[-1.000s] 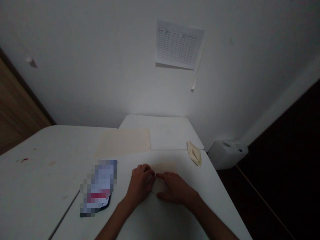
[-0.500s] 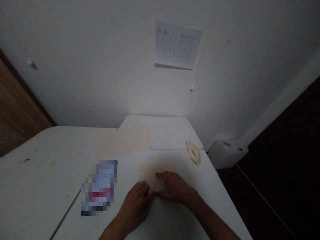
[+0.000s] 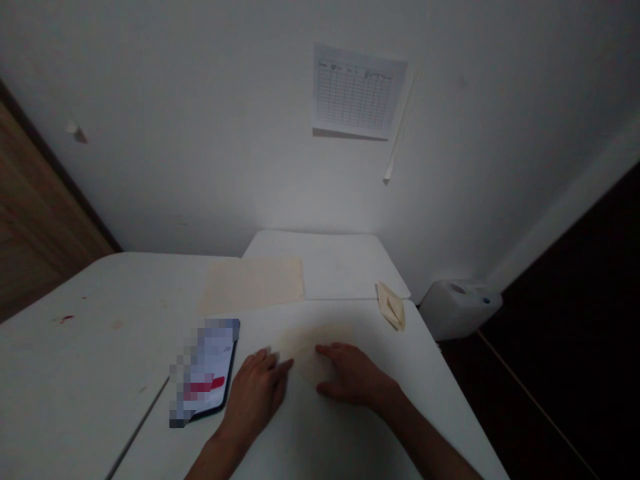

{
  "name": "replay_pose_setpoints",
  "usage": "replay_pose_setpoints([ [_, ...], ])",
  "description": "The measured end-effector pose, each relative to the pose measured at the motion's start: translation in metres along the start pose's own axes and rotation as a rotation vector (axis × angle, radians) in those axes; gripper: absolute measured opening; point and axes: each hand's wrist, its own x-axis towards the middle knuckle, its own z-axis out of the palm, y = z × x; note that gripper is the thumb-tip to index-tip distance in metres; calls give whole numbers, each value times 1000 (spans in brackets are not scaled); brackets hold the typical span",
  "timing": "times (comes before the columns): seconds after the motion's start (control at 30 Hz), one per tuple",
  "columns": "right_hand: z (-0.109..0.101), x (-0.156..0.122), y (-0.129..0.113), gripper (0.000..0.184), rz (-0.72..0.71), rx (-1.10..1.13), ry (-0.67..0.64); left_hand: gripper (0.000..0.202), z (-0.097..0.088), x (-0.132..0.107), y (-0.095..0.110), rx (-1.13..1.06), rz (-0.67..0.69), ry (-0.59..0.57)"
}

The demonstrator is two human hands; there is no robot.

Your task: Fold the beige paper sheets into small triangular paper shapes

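A cream sheet of paper (image 3: 307, 340) lies on the white table, its near part coming to a slanted, seemingly folded edge between my hands. My right hand (image 3: 355, 377) rests on the paper's right side, thumb and index finger spread apart, pressing on it. At the paper's left edge is my left hand (image 3: 257, 387), its index finger stretched toward the sheet and the other fingers loosely bent. Neither hand grips anything. Just left of my left hand lies a phone (image 3: 220, 373), its screen lit and partly blurred out.
Another cream sheet (image 3: 255, 283) lies flat farther back. A folded paper piece (image 3: 391, 307) sits at the table's right edge. The white table (image 3: 115, 360) has a seam and stains. A printed chart (image 3: 355, 93) hangs on the wall; a white container (image 3: 450, 310) stands right of the table.
My left hand has moved left, away from my right hand, and its index finger has come off the near fold. The right hand stays on the paper. The view has shifted slightly.
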Motion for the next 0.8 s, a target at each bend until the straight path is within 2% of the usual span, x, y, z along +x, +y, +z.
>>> replay_pose_setpoints([
  [0.27, 6, 3, 7, 78, -6, 10, -3, 31, -1, 4, -4, 118, -141, 9],
  [0.5, 3, 2, 3, 77, -8, 18, 13, 30, -4, 4, 1, 192, -187, 41],
  [0.57, 1, 1, 1, 76, -6, 15, 7, 33, -2, 2, 0, 162, -122, 86],
  [0.67, 1, 1, 1, 76, 1, 9, -7, 43, 6, 0, -3, 36, 123, 120],
  [0.73, 3, 1, 2, 76, 1, 7, -5, 44, 9, 0, -5, -47, 250, 74],
  [0.8, 5, 1, 4, 77, 4, 6, 8, 42, 8, 1, -5, -104, 275, 18],
])
